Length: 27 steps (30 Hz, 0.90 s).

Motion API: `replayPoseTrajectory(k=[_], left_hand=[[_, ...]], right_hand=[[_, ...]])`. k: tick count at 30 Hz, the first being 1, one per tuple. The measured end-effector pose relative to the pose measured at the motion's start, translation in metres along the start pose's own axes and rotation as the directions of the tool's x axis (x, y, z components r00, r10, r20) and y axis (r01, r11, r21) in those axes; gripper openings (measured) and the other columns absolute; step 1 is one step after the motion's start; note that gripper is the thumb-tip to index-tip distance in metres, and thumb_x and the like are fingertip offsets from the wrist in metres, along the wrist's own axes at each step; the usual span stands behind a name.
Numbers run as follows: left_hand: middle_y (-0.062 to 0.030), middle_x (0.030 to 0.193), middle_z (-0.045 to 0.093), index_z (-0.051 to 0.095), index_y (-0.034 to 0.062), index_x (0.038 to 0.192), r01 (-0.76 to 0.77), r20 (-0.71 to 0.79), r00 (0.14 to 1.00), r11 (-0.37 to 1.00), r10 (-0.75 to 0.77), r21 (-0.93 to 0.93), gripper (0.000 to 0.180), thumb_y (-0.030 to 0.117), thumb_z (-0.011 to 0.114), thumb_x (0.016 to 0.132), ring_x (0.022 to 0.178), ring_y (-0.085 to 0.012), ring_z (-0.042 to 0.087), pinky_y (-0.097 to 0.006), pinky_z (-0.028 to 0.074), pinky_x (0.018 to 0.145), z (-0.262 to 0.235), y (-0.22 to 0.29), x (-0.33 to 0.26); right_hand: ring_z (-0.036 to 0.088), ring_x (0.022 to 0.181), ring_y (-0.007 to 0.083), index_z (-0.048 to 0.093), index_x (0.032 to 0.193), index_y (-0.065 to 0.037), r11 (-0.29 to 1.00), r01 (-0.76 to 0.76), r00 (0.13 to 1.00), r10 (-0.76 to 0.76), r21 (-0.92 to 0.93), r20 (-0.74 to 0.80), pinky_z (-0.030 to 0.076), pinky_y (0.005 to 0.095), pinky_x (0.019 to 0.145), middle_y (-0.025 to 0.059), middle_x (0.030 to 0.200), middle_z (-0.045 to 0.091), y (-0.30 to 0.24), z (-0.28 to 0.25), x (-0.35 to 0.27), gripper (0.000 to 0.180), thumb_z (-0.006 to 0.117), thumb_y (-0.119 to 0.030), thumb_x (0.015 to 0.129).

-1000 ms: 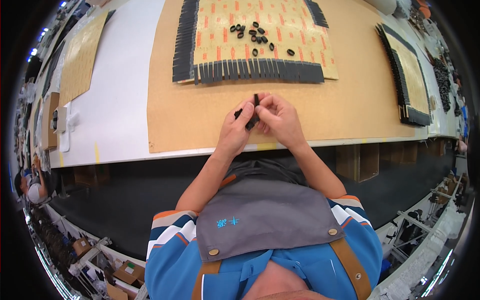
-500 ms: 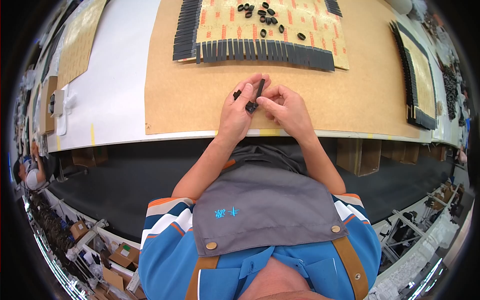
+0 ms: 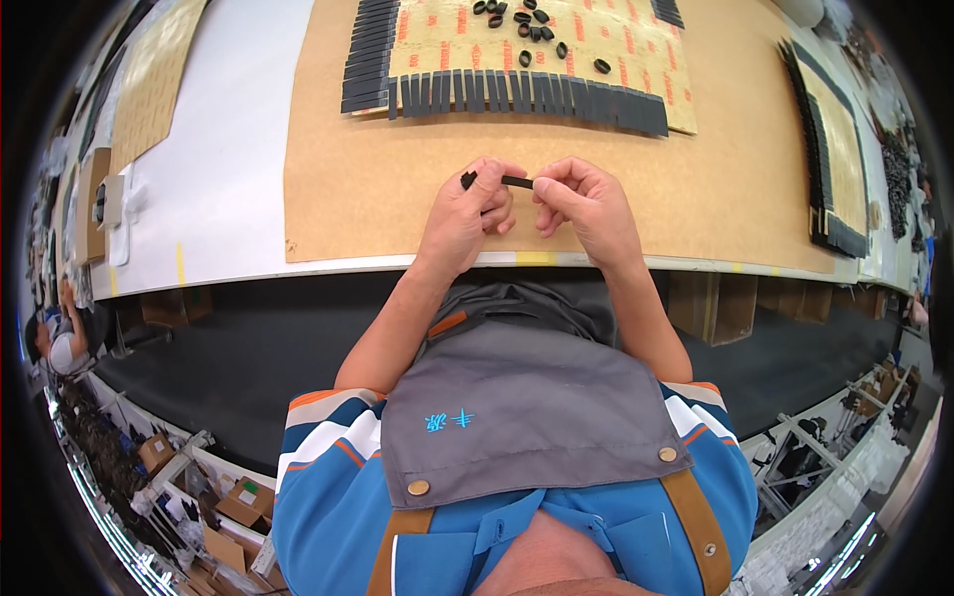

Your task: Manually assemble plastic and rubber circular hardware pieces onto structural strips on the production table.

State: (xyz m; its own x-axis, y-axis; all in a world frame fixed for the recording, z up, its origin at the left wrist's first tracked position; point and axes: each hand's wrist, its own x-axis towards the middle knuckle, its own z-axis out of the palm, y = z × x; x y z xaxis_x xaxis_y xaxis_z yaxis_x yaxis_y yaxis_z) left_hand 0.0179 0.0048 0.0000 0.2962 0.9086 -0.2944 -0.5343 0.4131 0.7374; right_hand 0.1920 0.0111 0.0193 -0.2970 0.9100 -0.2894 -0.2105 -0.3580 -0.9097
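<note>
My left hand pinches a small black ring between thumb and fingertips. My right hand holds a short flat black strip by one end, level, its free end pointing at the ring and almost touching it. Both hands hover over the near edge of a brown cardboard sheet. Farther back lies a tan sheet with red marks, edged with a row of black strips side by side, and several loose black rings rest on it.
The white table runs left of the cardboard. A second tan sheet edged with black strips lies at the right. A small white device sits at the far left. Boxes stand on the floor below.
The strip was upright between my hands; now it lies level, held by my right hand, and the ring is in my left. The view has shifted so the table sits lower in the picture.
</note>
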Motion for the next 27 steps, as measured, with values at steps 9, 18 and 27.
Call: replayPoseTrajectory(k=[9,18,27], left_hand=[[0.0049,0.059,0.041,0.054,0.0024,0.091,-0.117,-0.063,0.989,0.959,0.137,0.257,0.028,0.03,0.057,0.094,0.051,-0.0032,0.035,-0.02,0.03,0.046,0.006,-0.012,-0.004],[0.0053,0.059,0.042,0.053,0.0047,0.083,-0.008,0.001,1.0,0.986,0.008,0.164,0.026,0.029,0.062,0.09,0.05,-0.0029,0.035,-0.02,0.028,0.045,0.003,-0.004,-0.007],[0.0059,0.056,0.043,0.061,0.0018,0.084,0.182,0.086,0.967,0.891,-0.238,0.416,0.016,0.017,0.063,0.086,0.047,-0.0025,0.035,-0.02,0.025,0.043,-0.012,0.022,-0.005]], right_hand=[[0.062,0.065,0.0114,0.059,0.092,0.004,0.997,0.063,0.995,-0.067,-0.047,-0.078,0.052,0.0224,0.06,0.0075,0.079,0.062,0.002,0.01,-0.002,0.012,0.061,-0.006,0.087],[0.063,0.064,0.0109,0.061,0.092,0.005,0.999,0.013,1.0,-0.013,-0.042,0.005,0.053,0.0226,0.061,0.0085,0.079,0.064,-0.004,0.003,-0.005,0.014,0.063,-0.007,0.085],[0.062,0.06,0.0111,0.062,0.089,0.005,0.987,-0.148,0.988,0.151,-0.066,0.032,0.053,0.024,0.055,0.0076,0.075,0.063,-0.007,-0.004,-0.005,0.017,0.064,-0.011,0.083]])
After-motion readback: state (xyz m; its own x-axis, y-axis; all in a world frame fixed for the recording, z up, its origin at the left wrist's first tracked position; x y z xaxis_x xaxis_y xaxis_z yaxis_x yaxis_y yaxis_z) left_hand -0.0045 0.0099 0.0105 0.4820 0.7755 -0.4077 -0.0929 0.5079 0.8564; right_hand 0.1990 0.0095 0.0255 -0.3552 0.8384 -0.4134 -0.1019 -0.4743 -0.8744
